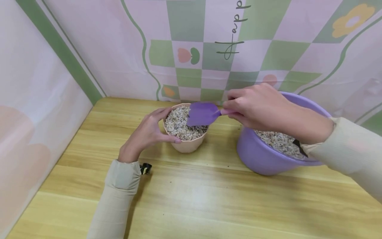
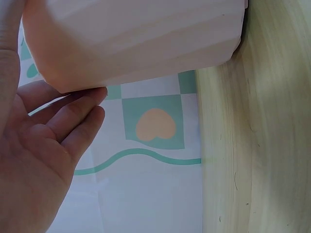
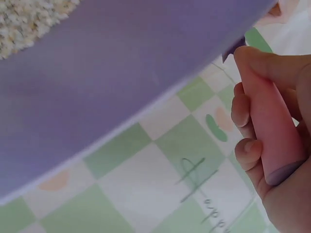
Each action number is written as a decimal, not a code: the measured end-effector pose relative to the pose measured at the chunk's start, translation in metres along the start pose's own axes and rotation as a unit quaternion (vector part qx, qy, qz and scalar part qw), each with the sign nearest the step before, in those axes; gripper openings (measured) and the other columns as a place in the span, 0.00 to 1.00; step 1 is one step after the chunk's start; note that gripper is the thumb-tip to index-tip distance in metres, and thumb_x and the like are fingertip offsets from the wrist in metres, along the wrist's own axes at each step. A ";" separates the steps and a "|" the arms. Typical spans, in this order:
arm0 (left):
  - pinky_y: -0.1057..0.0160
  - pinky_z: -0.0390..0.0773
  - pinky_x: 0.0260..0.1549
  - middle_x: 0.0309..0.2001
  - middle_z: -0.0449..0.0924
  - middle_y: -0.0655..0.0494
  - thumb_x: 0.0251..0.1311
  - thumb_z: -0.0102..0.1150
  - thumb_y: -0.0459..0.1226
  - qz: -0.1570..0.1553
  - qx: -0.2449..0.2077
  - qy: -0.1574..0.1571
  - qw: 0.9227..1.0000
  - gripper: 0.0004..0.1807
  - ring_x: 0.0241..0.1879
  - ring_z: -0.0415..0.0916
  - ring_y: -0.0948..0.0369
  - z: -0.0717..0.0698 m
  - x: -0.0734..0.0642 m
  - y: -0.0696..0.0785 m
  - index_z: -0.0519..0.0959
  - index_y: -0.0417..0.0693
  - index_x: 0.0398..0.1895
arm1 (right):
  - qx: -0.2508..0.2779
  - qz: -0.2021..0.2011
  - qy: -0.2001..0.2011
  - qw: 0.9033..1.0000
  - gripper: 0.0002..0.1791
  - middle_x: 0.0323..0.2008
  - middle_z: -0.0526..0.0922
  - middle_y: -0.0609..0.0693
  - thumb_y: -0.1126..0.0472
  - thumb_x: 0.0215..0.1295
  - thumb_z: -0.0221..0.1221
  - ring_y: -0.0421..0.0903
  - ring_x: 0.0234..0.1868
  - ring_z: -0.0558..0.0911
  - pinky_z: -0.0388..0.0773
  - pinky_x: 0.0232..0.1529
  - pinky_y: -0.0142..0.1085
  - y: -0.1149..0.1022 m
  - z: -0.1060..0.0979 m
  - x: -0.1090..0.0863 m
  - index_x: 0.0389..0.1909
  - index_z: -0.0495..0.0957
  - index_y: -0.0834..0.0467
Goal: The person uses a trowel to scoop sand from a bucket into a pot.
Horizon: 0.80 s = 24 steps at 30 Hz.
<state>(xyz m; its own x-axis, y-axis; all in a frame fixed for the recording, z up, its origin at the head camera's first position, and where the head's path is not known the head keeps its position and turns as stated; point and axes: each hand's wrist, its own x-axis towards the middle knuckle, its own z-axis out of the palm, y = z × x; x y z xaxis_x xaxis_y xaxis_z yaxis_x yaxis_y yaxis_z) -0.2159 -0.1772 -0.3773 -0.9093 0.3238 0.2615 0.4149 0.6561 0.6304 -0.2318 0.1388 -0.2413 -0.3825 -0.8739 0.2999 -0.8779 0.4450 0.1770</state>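
Note:
A pale peach, faceted flower pot (image 1: pixel 188 146) is filled close to its rim with whitish-grey gravel (image 1: pixel 179 124). My left hand (image 1: pixel 149 129) holds the pot from the left, thumb along the near side and fingers toward the far side; the left wrist view shows those fingertips (image 2: pixel 95 99) against the pot wall. In my right hand (image 1: pixel 256 106) is a small trowel, its pink handle (image 3: pixel 272 119) gripped with the fingers wrapped round and the thumb along the top. Its purple blade (image 1: pixel 204 114) lies over the right part of the gravel, facing left.
A large purple bucket (image 1: pixel 259 159) of similar gravel stands on the right, beneath my right forearm. The wooden table (image 1: pixel 194 199) meets a patterned cloth backdrop (image 1: pixel 191 76) right behind the pot. Another cloth panel (image 1: pixel 35 116) borders the left side.

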 end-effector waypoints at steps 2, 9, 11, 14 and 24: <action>0.50 0.65 0.68 0.70 0.67 0.44 0.32 0.80 0.63 -0.001 -0.001 -0.001 1.000 0.65 0.70 0.63 0.49 0.000 0.000 0.000 0.62 0.43 0.75 | -0.012 -0.012 0.007 1.000 0.05 0.25 0.77 0.42 0.59 0.60 0.69 0.43 0.16 0.71 0.63 0.11 0.36 -0.001 0.000 0.005 0.27 0.84 0.52; 0.49 0.66 0.68 0.70 0.67 0.44 0.32 0.79 0.63 -0.003 -0.001 0.001 1.000 0.65 0.70 0.63 0.49 -0.001 0.000 0.000 0.62 0.43 0.75 | -0.052 -0.032 -0.019 0.998 0.05 0.22 0.73 0.45 0.61 0.61 0.68 0.44 0.16 0.71 0.61 0.10 0.36 -0.001 -0.004 0.017 0.27 0.83 0.51; 0.49 0.65 0.68 0.70 0.66 0.44 0.32 0.79 0.63 -0.004 0.000 -0.001 1.000 0.65 0.70 0.63 0.48 -0.001 0.000 0.000 0.62 0.43 0.75 | -0.054 -0.022 -0.032 0.998 0.04 0.22 0.73 0.45 0.60 0.62 0.68 0.43 0.15 0.69 0.61 0.09 0.36 0.000 -0.006 0.017 0.28 0.84 0.50; 0.49 0.65 0.68 0.70 0.66 0.43 0.32 0.79 0.63 -0.003 0.001 -0.002 1.000 0.66 0.70 0.63 0.48 0.000 0.000 0.000 0.62 0.42 0.75 | -0.045 -0.001 -0.041 0.998 0.02 0.24 0.74 0.43 0.57 0.63 0.68 0.42 0.16 0.69 0.62 0.10 0.36 0.003 -0.009 0.014 0.30 0.86 0.48; 0.50 0.66 0.68 0.70 0.67 0.43 0.32 0.80 0.62 0.001 0.001 -0.004 1.000 0.65 0.70 0.63 0.49 -0.002 -0.001 0.002 0.62 0.40 0.74 | -0.030 0.005 0.021 0.999 0.06 0.24 0.76 0.42 0.58 0.59 0.67 0.41 0.17 0.71 0.68 0.13 0.40 0.020 -0.023 -0.014 0.37 0.88 0.52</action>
<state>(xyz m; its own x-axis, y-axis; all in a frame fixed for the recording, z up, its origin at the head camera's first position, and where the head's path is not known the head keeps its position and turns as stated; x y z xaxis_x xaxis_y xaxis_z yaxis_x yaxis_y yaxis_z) -0.2147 -0.1778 -0.3749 -0.9079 0.3306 0.2578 0.4175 0.6562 0.6286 -0.2376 0.1644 -0.2204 -0.3770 -0.8611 0.3412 -0.8549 0.4652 0.2295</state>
